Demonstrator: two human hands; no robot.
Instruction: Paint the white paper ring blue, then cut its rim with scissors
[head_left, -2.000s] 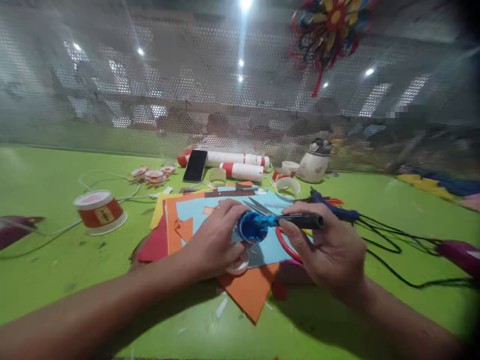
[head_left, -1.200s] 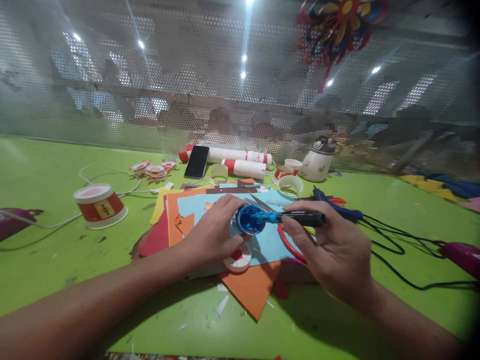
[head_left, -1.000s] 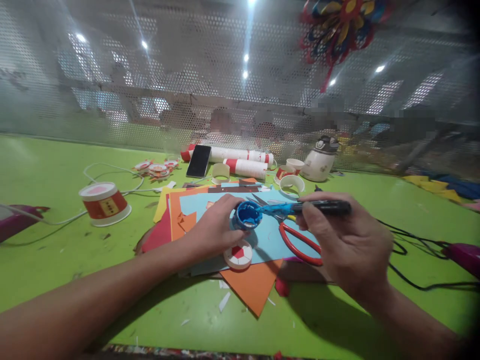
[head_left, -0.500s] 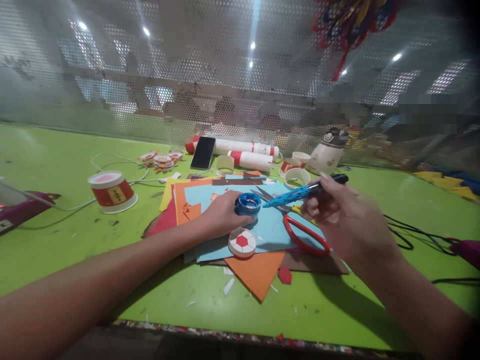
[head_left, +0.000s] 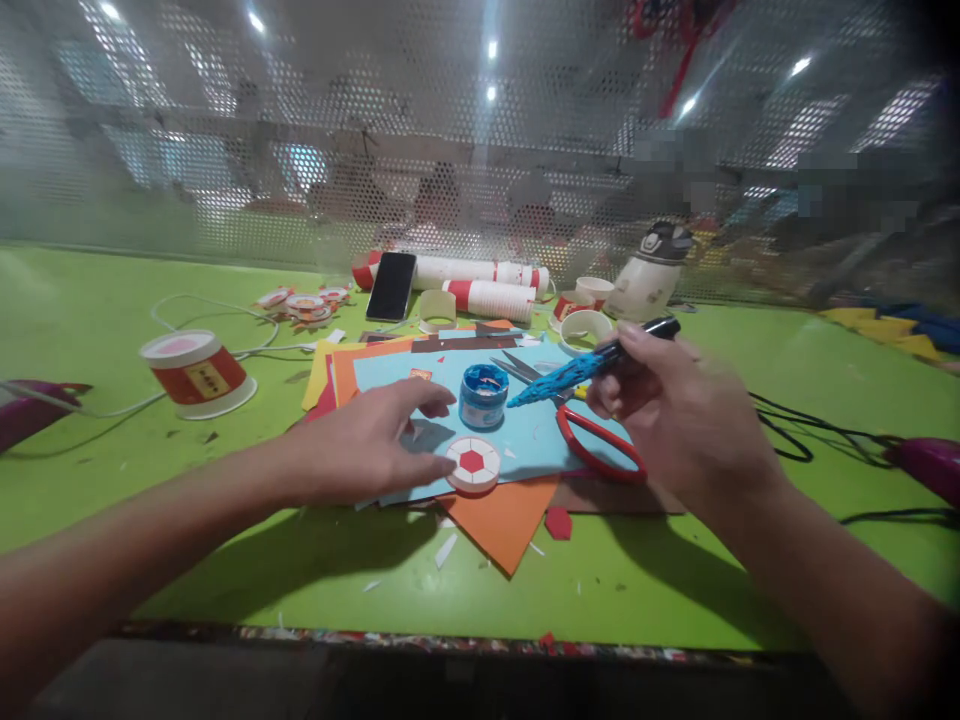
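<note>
My right hand [head_left: 667,410] is closed around the black end of a pen [head_left: 570,375] whose tapered front is coated in lumpy blue. The pen's tip points left, close to a small jar of blue paint [head_left: 484,397] that stands uncovered on light blue paper [head_left: 525,435]. My left hand [head_left: 382,435] has its fingers apart and holds nothing; its thumb is at the left edge of a white disc [head_left: 472,465] with a red hexagon on it. Whether the thumb touches the disc, I cannot tell. Scissors [head_left: 600,450] with red handles lie below the pen.
Orange paper [head_left: 502,530] and paper scraps lie in front. A red-and-white paper cup [head_left: 199,375] stands upside down at the left. Behind are a phone [head_left: 391,286], white-and-red tubes [head_left: 491,300], cup rings [head_left: 585,328] and a penguin-shaped object [head_left: 652,270]. Cables run along both sides.
My left hand has let go of the paint jar and moved left and down towards the disc, opening its fingers. The right hand still holds the pen near the jar. The view has shifted slightly.
</note>
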